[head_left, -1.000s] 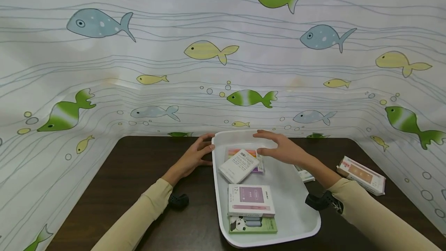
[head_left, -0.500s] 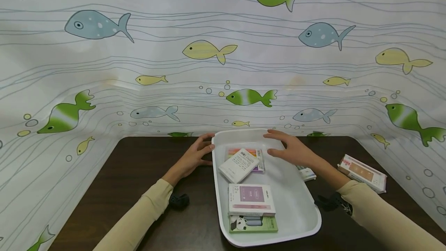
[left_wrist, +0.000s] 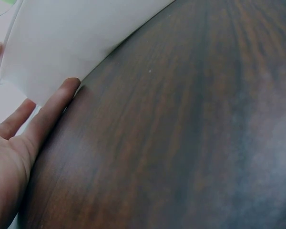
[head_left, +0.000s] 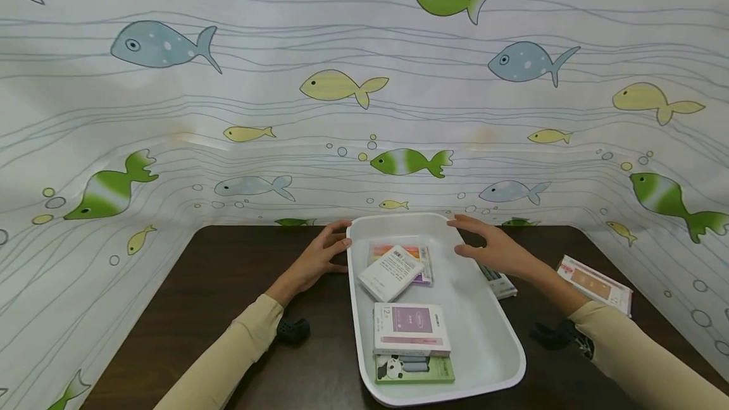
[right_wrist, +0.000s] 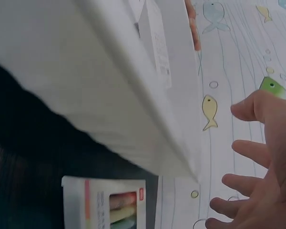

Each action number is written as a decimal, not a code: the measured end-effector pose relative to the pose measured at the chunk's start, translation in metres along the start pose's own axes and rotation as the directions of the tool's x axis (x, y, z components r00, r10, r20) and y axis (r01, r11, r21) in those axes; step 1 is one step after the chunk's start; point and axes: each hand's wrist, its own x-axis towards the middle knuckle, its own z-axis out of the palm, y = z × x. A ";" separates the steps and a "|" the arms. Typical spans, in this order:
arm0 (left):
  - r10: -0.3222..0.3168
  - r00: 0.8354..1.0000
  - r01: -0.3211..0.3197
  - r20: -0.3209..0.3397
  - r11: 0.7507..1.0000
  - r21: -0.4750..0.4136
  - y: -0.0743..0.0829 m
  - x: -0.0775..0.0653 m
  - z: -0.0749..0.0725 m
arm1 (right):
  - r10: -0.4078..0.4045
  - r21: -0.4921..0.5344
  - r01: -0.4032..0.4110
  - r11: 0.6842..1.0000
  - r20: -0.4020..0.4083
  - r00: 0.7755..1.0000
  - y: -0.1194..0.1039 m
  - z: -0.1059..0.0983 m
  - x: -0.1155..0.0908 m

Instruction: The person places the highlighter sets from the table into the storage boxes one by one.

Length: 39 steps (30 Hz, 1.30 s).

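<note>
A white plastic tray (head_left: 481, 347) stands on the table. My left hand (head_left: 319, 255) touches its left wall near the far corner; in the left wrist view straight fingers (left_wrist: 55, 107) lie along the outer wall. My right hand (head_left: 495, 248) hovers by the far right corner with spread fingers, holding nothing; the right wrist view shows a gap to the tray. Inside the tray, a white printed box (head_left: 390, 276) lies askew over a clear pack of coloured items (head_left: 426, 257). Closer to me, a white-and-purple box (head_left: 411, 328) overlaps a green panda box (head_left: 427, 370).
Outside the tray's right wall lies a small box (head_left: 502, 286), partly hidden in the head view. Another white box with a brown panel (head_left: 595, 285) is farther right. Fish-patterned white sheeting (head_left: 342, 163) surrounds the dark wooden table (head_left: 171, 334).
My right hand has moved right, from over the tray's interior to beside its far right corner, uncovering more of the small box. The left hand and the tray stay in place.
</note>
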 end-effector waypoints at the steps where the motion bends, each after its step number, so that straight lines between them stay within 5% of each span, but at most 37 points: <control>1: 0.000 1.000 0.000 -0.001 1.000 0.001 0.001 0.000 0.000 | -0.004 0.001 0.004 1.000 0.007 1.000 0.002 -0.001 -0.001; 14: 0.002 1.000 -0.002 -0.004 1.000 0.001 0.000 -0.003 -0.002 | 0.048 -0.001 -0.048 0.999 0.017 0.999 0.026 -0.003 -0.009; 27: -0.002 1.000 0.002 0.006 1.000 -0.008 -0.003 0.000 -0.001 | 0.086 0.019 -0.087 0.996 0.054 0.995 0.076 -0.004 -0.024; 39: 0.002 1.000 -0.002 0.004 1.000 -0.008 -0.001 0.000 0.000 | 0.067 0.023 -0.070 0.997 0.096 0.993 0.081 -0.005 -0.029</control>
